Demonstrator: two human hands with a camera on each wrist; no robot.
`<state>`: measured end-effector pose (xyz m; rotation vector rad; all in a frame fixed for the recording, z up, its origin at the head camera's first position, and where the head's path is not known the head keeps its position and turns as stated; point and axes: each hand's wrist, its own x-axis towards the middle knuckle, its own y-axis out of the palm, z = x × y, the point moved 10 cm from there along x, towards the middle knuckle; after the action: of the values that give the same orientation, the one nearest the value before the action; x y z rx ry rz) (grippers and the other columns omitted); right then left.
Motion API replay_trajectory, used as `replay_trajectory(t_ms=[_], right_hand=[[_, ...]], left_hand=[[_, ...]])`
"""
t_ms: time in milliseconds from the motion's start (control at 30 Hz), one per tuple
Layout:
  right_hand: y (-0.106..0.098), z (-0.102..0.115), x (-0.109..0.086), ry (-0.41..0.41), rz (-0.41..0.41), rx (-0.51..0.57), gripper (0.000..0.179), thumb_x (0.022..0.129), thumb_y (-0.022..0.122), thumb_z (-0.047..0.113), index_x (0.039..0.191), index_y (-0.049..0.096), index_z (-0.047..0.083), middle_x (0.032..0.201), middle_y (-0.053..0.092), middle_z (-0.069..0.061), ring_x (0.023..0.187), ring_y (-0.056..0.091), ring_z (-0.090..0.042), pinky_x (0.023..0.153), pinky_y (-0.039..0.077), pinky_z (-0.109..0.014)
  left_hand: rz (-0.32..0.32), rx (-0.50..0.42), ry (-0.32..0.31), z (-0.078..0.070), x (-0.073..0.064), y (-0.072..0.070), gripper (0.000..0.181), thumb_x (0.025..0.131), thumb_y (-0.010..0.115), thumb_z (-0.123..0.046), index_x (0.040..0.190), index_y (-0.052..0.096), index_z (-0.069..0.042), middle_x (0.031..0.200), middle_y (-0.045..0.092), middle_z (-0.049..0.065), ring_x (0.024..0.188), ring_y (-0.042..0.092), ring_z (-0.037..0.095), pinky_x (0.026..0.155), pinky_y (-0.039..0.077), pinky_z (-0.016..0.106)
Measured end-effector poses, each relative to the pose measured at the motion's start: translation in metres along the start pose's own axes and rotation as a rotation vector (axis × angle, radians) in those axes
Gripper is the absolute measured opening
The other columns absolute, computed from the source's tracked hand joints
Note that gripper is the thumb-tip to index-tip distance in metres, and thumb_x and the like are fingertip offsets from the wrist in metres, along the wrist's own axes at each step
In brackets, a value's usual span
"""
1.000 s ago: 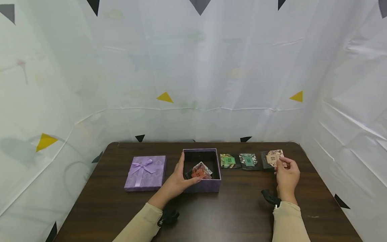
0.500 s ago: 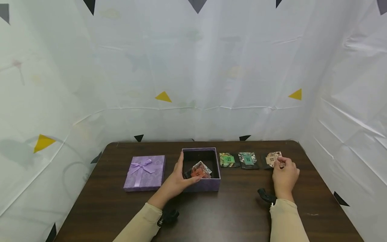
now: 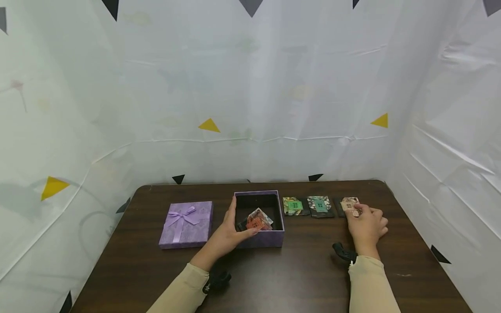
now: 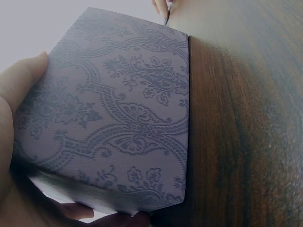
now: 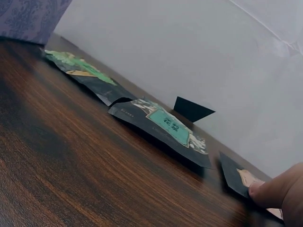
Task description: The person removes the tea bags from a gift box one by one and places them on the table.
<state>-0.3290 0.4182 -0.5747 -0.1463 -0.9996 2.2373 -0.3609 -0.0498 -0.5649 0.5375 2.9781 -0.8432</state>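
An uncovered purple box (image 3: 261, 240) with a dark inside stands near the table's middle. My left hand (image 3: 223, 239) grips its front left corner, with the thumb at the front rim and fingers along the left side. Inside lie small sachets, an orange-labelled one (image 3: 255, 223) on top; the exact number is unclear. At the right, my right hand (image 3: 367, 226) pinches a dark sachet with a beige label (image 3: 347, 204) by its right part, low over the table. In the right wrist view, the thumb (image 5: 279, 191) lies over this sachet (image 5: 232, 172); the other fingers are hidden.
A green-labelled sachet (image 3: 293, 206) and a teal-labelled sachet (image 3: 320, 206) lie in a row between box and right hand. Left of the box rests a purple lid (image 3: 188, 224) with a ribbon bow. White sheeting (image 3: 250, 161) surrounds the brown table (image 3: 297, 278).
My right hand has shifted left and lowered the beige-labelled sachet toward the teal-labelled one. The left hand stays on the box. The head view has turned slightly.
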Motion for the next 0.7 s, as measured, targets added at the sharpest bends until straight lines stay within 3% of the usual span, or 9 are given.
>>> replay_trajectory(t_ms=[233, 433, 700], right_hand=[[0.0029, -0.0007, 0.0002, 0.002, 0.02, -0.004, 0.049, 0.104, 0.075, 0.031, 0.146, 0.067, 0.006, 0.148, 0.044, -0.035, 0.136, 0.031, -0.059, 0.106, 0.018, -0.072], [0.0039, 0.0, 0.0002, -0.008, 0.026, -0.019, 0.051, 0.104, 0.076, 0.032, 0.147, 0.067, 0.006, 0.147, 0.044, -0.036, 0.135, 0.031, -0.059, 0.106, 0.018, -0.072], [0.0006, -0.001, 0.0007, -0.003, -0.022, 0.045, 0.051, 0.104, 0.075, 0.033, 0.146, 0.067, 0.005, 0.146, 0.045, -0.036, 0.136, 0.032, -0.058, 0.107, 0.018, -0.072]], left_hand=[[0.005, 0.004, -0.008, -0.0011, -0.0012, 0.0003, 0.126, 0.091, 0.082, -0.063, 0.171, -0.014, -0.05, 0.185, 0.001, 0.011, 0.168, 0.015, 0.049, 0.123, 0.027, 0.08], [0.003, -0.009, 0.012, -0.0036, -0.0001, -0.0008, 0.127, 0.091, 0.083, -0.061, 0.173, -0.013, -0.047, 0.186, 0.0, 0.008, 0.17, 0.011, 0.045, 0.125, 0.025, 0.079], [0.007, -0.002, 0.012, -0.0039, -0.0016, -0.0001, 0.127, 0.091, 0.083, -0.061, 0.171, -0.014, -0.049, 0.186, 0.0, 0.007, 0.169, 0.013, 0.045, 0.125, 0.025, 0.079]])
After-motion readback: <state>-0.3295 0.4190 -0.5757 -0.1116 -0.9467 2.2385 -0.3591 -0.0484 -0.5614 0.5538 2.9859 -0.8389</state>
